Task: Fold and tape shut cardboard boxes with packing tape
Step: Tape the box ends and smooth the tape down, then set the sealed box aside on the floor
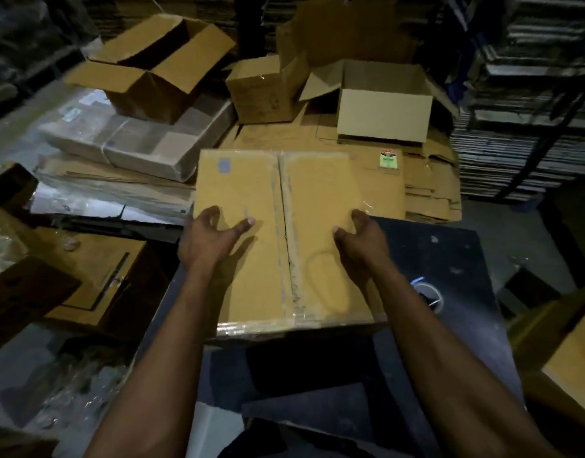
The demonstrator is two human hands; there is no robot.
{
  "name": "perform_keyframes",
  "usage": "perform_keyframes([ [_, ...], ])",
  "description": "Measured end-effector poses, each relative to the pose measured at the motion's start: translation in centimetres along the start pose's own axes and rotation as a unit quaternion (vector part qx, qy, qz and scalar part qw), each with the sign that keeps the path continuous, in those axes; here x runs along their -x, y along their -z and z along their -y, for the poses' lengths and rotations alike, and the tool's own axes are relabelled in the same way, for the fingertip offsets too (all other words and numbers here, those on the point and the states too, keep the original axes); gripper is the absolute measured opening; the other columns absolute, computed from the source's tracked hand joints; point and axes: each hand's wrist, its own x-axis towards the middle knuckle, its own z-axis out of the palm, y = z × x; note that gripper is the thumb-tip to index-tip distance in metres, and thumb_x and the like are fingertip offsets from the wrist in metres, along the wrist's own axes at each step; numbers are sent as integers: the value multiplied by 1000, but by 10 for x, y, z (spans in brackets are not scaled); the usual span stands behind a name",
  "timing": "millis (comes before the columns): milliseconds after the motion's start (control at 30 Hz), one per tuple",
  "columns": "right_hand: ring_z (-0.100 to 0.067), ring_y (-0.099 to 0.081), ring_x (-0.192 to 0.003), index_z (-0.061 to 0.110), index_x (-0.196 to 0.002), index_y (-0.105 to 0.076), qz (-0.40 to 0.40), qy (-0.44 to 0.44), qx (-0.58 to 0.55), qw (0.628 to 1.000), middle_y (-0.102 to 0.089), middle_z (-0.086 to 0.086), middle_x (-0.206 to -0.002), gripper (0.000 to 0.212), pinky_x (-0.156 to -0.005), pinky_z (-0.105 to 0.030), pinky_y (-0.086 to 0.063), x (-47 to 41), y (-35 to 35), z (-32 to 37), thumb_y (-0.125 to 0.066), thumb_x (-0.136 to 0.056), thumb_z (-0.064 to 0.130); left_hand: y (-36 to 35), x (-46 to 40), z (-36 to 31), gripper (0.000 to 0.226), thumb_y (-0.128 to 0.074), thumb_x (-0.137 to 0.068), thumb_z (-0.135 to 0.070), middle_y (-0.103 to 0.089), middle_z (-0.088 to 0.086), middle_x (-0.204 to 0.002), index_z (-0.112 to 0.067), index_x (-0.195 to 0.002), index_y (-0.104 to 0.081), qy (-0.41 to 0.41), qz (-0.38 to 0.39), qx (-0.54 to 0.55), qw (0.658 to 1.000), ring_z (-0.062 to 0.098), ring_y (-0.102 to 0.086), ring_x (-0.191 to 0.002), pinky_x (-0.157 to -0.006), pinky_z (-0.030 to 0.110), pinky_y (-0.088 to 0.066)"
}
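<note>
A closed brown cardboard box (pixel 251 180) lies on a dark table (pixel 456 259), its two top flaps meeting in a centre seam covered by clear packing tape (pixel 286 226). Tape also wraps over the near edge. My left hand (pixel 211 239) grips the box's left edge, thumb stretched across the top and fingers curled over the side. My right hand (pixel 360 239) grips the right edge, thumb on top and fingers curled at the side. A roll of clear tape (pixel 430 297) lies on the table to the right of my right forearm.
Open empty boxes stand behind: a brown one (pixel 152 71) at back left, a smaller one (pixel 264 90) in the middle, a pale one (pixel 383 104) at back right. Flattened cardboard (pixel 426 190) lies under them. Wrapped bundles (pixel 135 140) sit left, and stacked sheets (pixel 522 127) fill the right.
</note>
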Motion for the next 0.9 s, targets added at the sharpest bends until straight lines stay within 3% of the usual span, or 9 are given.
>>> perform_keyframes([
  [167,-31,-50,-143,34,-161,-40,-61,50,-28,997,-48,-5,-160,81,-112,-54,-50,9,76,6,-74,-91,57,-1,18,-59,102,-70,-56,-104,-51,4,-155,-45,-139,-65,-58,-39,43,997,31,-55,-142,-111,58,-52],
  [300,-29,-57,-132,39,-156,-46,-116,82,5,990,-48,-4,-160,73,-105,-55,-55,48,143,4,-72,-91,61,-18,43,-75,90,-73,-61,-97,-56,1,-153,-40,-132,-73,-93,-2,152,984,23,-53,-143,-115,43,-46],
  [467,-26,-59,-129,26,-152,-57,-217,63,49,973,-55,-4,-153,62,-102,-43,-54,132,213,-11,-76,-96,46,-64,68,-98,74,-74,-73,-88,-62,6,-153,-38,-128,-78,-169,86,222,956,28,-49,-150,-122,53,-43],
  [633,-12,-62,-130,28,-139,-70,-331,-14,52,942,-66,5,-144,51,-102,-22,-45,228,272,-45,-80,-92,46,-132,102,-138,51,-76,-84,-77,-75,-4,-135,-40,-119,-81,-248,211,285,902,31,-58,-141,-118,67,-44],
  [767,-4,-60,-134,38,-129,-73,-416,-72,48,905,-69,7,-141,56,-111,-36,-53,295,313,-81,-74,-81,66,-178,154,-187,45,-72,-82,-83,-68,2,-143,-53,-115,-79,-275,308,286,865,33,-58,-140,-113,67,-48],
  [833,1,-65,-124,36,-128,-73,-448,-80,-2,891,-69,19,-134,50,-105,-40,-58,324,327,-96,-77,-83,59,-192,186,-212,38,-72,-83,-77,-71,-1,-138,-53,-111,-79,-296,339,292,844,30,-61,-135,-111,66,-50],
  [900,-2,-68,-118,36,-130,-71,-475,-94,-26,875,-68,19,-132,43,-99,-42,-62,349,335,-110,-78,-90,52,-206,217,-237,38,-71,-82,-78,-71,-3,-130,-52,-109,-79,-308,363,299,827,29,-63,-127,-107,64,-53],
])
